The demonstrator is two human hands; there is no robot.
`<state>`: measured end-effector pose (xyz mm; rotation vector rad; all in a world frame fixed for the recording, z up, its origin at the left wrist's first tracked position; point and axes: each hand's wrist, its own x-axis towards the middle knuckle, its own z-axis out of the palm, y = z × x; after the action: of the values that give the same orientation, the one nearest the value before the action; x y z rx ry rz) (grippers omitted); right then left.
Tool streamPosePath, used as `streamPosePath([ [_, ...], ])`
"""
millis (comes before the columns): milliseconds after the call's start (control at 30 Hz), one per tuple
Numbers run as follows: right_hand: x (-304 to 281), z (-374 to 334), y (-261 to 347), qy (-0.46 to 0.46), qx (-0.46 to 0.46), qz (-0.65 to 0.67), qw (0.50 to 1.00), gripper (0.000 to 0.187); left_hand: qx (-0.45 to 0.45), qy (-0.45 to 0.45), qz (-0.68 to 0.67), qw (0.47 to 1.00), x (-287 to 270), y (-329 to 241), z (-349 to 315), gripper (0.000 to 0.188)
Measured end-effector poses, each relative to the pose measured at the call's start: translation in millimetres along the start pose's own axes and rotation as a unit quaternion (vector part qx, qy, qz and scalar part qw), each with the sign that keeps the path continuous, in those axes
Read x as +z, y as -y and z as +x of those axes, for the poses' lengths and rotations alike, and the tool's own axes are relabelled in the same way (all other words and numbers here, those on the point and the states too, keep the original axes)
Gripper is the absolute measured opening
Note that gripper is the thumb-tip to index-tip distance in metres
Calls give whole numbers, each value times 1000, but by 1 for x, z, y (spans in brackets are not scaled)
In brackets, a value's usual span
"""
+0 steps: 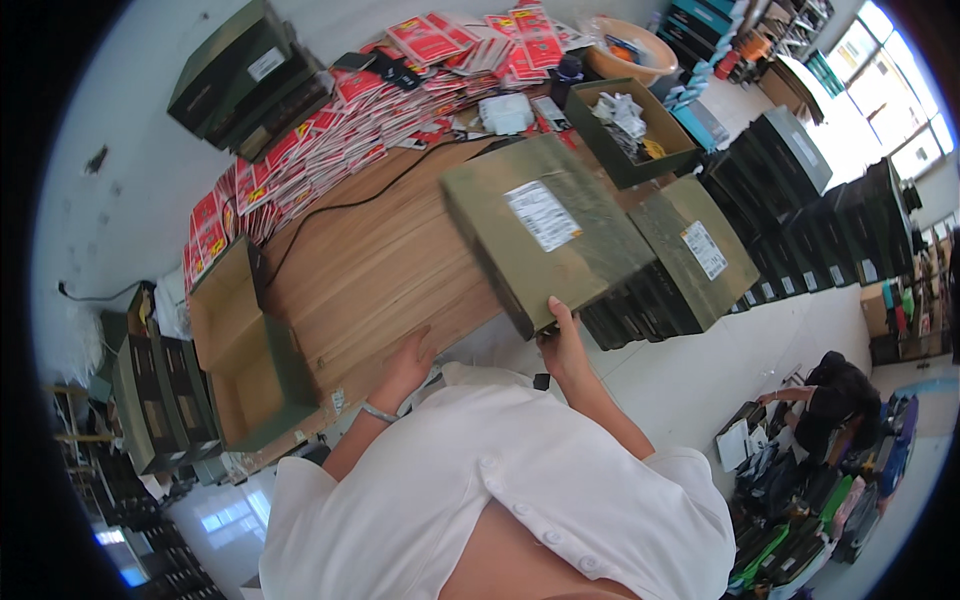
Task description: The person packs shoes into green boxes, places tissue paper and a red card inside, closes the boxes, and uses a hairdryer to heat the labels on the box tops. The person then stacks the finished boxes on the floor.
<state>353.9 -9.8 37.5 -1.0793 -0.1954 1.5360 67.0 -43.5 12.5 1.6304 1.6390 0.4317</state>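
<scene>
White buttoned shirt (470,480) behind; olive cardboard box (500,240) is gripped by right hand (564,350); flat red packets (330,140) heaped beyond unclenched left hand (406,366).

The large box (600,235) is showing a dusty olive green, its label (541,214) carrying black print on white. The open box (288,365) is pairing a dark green outside with a tan inside. The table (390,245) is displaying light brown wood with streaky grain. The packets (420,40) are showing bright red with white edges and small yellow patches. The basin (655,60) is showing pale orange, and the person is wearing a plain white shirt (570,455).
</scene>
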Motion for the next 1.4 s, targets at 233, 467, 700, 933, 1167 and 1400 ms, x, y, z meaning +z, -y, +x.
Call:
streamPosePath([
  [233, 24, 56, -121, 105, 177, -185, 961, 77, -201, -28, -419, 885, 0, 47, 31, 82],
  [467, 59, 147, -121, 42, -273, -572, 772, 73, -294, -99, -429, 848, 2, 126, 39, 88],
  [700, 170, 205, -112, 102, -256, -700, 659, 59, -173, -187, -194, 947, -1, 153, 54, 65],
  [933, 163, 95, -128, 66, -75, -795, 598, 57, -119, -205, -126, 963, -161, 199, 126, 74],
  [1167, 141, 98, -163, -7, -167, -670, 723, 43, -95, -176, 169, 965, -196, 179, 135, 66],
  [1400, 149, 230, -154, 88, -40, -518, 850, 66, -77, -412, -115, 901, -135, 232, 100, 58],
])
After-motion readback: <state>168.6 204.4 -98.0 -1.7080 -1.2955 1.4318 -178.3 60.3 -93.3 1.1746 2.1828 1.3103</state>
